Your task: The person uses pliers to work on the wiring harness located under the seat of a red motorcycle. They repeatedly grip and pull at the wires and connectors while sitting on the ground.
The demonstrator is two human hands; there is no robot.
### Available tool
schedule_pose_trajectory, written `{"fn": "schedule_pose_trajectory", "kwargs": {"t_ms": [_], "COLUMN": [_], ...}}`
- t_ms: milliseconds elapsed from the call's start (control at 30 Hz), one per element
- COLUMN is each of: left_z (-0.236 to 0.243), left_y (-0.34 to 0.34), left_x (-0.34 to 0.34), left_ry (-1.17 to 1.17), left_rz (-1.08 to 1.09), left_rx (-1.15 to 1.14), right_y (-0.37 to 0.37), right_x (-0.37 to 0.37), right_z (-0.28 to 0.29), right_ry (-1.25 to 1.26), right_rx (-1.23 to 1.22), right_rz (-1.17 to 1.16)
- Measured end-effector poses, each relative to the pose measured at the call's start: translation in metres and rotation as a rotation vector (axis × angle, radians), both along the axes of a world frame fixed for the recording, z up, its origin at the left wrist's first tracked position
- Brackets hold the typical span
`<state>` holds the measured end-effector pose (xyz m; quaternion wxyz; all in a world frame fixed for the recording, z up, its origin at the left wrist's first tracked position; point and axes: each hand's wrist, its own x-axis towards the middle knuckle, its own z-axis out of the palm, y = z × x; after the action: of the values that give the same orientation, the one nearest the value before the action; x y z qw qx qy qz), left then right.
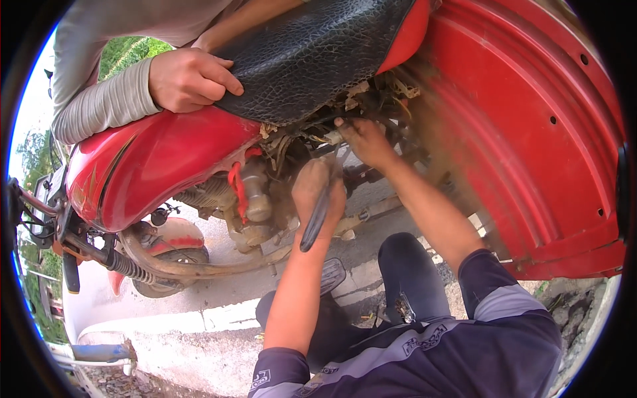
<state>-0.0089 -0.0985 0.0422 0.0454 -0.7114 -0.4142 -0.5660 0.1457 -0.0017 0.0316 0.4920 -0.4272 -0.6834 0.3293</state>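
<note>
My left hand is closed around a black-handled tool. The handle lies across my wrist, and a narrow grey metal end points up at the wiring; its exact kind is unclear. Beside it, my right hand pinches at dirty wires below the black seat of a red motorcycle. The wires' ends between my fingers are partly hidden. Another person's hand grips the front edge of the seat, which is tilted up from the frame.
A ribbed red metal panel stands close on the right. The engine, with a red strap or cable, sits left of my hands. Below are the exhaust pipe and my knee. The front wheel is farther left.
</note>
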Motion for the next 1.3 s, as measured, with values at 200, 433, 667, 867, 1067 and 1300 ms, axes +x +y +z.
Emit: {"fn": "schedule_pose_trajectory", "kwargs": {"t_ms": [200, 433, 667, 867, 1067, 1300], "left_z": [0.003, -0.004, -0.007, -0.009, -0.003, -0.011], "left_y": [-0.012, 0.010, 0.004, 0.007, 0.004, -0.003], "left_x": [0.018, -0.009, -0.002, -0.012, -0.014, 0.006], "left_ry": [-0.540, -1.033, -0.724, -1.198, -0.949, -0.774], "left_rz": [0.043, -0.401, -0.137, -0.564, -0.373, -0.225], "left_rx": [-0.571, -0.699, -0.645, -0.728, -0.752, -0.574], "right_y": [-0.013, -0.007, -0.013, -0.010, -0.007, -0.004], "right_x": [-0.005, -0.005, -0.007, -0.004, -0.006, -0.007], "right_z": [0.007, -0.004, 0.009, 0.008, 0.004, 0.000], "right_ry": [0.024, -0.010, -0.110, 0.025, 0.082, 0.060], "right_rx": [0.094, 0.046, 0.106, -0.004, -0.015, 0.029], "right_rz": [-0.066, -0.085, -0.155, -0.136, -0.083, -0.145]}}
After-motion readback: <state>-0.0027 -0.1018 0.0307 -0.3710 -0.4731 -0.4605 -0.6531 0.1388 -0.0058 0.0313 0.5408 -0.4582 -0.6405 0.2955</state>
